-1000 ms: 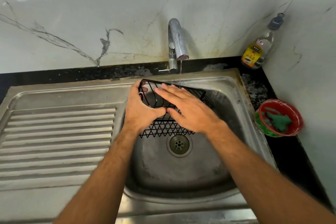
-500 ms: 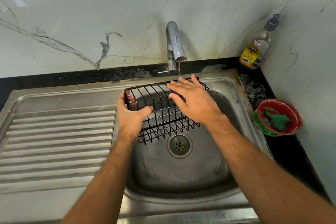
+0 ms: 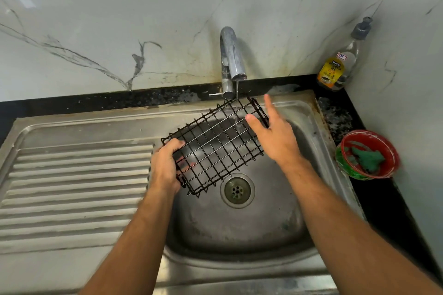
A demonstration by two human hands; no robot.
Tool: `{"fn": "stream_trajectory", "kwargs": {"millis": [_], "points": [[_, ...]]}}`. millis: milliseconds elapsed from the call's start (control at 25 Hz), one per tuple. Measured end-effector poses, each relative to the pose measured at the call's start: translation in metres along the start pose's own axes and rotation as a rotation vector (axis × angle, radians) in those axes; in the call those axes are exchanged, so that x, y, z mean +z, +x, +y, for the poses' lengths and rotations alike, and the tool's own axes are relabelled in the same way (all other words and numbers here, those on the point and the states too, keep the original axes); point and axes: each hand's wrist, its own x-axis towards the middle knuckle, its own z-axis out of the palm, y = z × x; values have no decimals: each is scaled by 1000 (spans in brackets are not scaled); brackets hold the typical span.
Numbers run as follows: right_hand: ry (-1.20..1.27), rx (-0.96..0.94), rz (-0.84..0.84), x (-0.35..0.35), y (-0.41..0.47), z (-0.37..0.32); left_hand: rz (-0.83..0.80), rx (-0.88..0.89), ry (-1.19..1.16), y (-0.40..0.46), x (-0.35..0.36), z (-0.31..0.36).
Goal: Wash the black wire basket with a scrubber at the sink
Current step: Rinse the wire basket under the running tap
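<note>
We are gripping the black wire basket (image 3: 215, 146) at its lower-left corner with our left hand (image 3: 165, 165), fingers curled around the rim. Our right hand (image 3: 275, 136) is lying released, fingers straight, touching the basket's far end by the tap (image 3: 231, 60). The basket is hanging over the sink (image 3: 239, 227) basin, its long axis running from the left grip up toward the tap, where a thin stream is falling on it. The green scrubber (image 3: 366, 158) is sitting in the red bowl (image 3: 383, 146) on the worktop (image 3: 340, 117), well right of the tap; our free right hand is nearer, so it is likely fetching it.
</note>
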Motion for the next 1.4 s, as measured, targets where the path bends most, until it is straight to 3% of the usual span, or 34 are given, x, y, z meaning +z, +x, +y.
{"fn": "stream_trajectory", "kwargs": {"millis": [160, 320, 440, 560, 680, 760, 840, 1080, 1240, 1400], "points": [[205, -76, -100, -14, -1, -17, -111, -43, -3, -4, -13, -9], [157, -99, -183, -9, 2, -23, -167, -165, 54, -8, -25, -20], [86, -138, -171, -7, -2, -21, -200, -135, 138, -13, -34, -27], [249, -198, -150, -12, -3, -33, -193, -68, 49, -13, -40, -35], [95, -111, -197, -20, 10, -47, -176, 1, -5, -12, -35, -39], [13, 62, -222, -22, 14, -47, -164, 30, 1, -12, -29, -40], [39, 132, -177, -22, 12, -45, -166, 34, 25, -11, -28, -42], [126, -125, -38, -16, 7, -51, -93, 122, 78, -8, -28, -41], [287, -129, 26, -10, 9, -46, -41, 224, 190, -8, -26, -28], [185, -55, 52, -1, 17, -27, -42, 305, 271, -16, -14, -4]]}}
